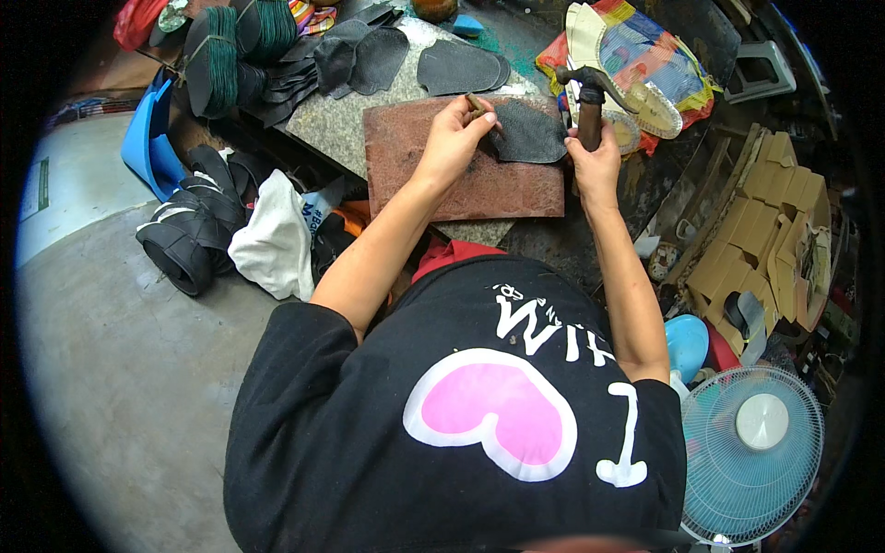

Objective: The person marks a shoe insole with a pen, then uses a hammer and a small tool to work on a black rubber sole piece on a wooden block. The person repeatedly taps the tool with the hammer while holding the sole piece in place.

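My right hand (595,168) is wrapped round the handle of a hammer (590,115), whose dark curved head is raised at the right edge of a reddish-brown board (406,175). Pinched in my left hand (452,143) is a short brown rod-like tool (476,107), perhaps a punch; its lower end is hard to make out. Beside those fingers a black leather-like piece (532,135), rounded at one end, lies flat on the board. The hammer is held apart from the small tool.
More black cut pieces (456,67) lie beyond the board, near green-tied bundles (212,60). Pale shoe soles (654,109) rest on a colourful bag at the far right. Black rolls (180,249) and a white cloth (274,238) sit left; cardboard (747,230) and a fan (756,456) stand right.
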`<state>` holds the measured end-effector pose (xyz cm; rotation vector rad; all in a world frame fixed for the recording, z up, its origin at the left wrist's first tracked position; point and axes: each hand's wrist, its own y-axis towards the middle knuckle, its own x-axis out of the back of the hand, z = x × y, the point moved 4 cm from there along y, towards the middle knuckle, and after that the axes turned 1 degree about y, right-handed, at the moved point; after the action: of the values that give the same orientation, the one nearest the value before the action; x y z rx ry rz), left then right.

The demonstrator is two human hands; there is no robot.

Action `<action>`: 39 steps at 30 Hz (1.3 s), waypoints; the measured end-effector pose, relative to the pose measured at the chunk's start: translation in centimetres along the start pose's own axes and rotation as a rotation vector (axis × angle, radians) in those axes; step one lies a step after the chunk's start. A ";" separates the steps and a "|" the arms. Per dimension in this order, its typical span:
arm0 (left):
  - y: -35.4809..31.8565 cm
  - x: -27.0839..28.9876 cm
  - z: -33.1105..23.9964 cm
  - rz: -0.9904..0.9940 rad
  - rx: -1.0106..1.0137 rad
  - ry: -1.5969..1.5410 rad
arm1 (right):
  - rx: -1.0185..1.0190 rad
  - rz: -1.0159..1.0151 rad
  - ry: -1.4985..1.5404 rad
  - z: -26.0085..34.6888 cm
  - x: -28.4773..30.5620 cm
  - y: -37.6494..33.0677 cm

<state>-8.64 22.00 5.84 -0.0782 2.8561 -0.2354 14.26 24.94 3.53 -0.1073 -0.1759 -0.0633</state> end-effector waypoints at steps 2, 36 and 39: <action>0.6 0.2 0.1 -0.032 -0.042 -0.015 | 0.079 -0.028 -0.037 0.5 -0.1 0.3; 1.6 0.9 0.0 -0.044 -0.065 0.168 | 0.176 -0.036 -0.005 0.0 -0.6 0.8; 2.0 1.1 -0.7 -0.053 -0.110 0.338 | 0.184 -0.051 -0.015 0.3 -0.5 0.5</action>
<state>-9.97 23.97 5.92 -0.1495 3.2059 -0.1103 13.75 25.53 3.69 0.0804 -0.1990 -0.0967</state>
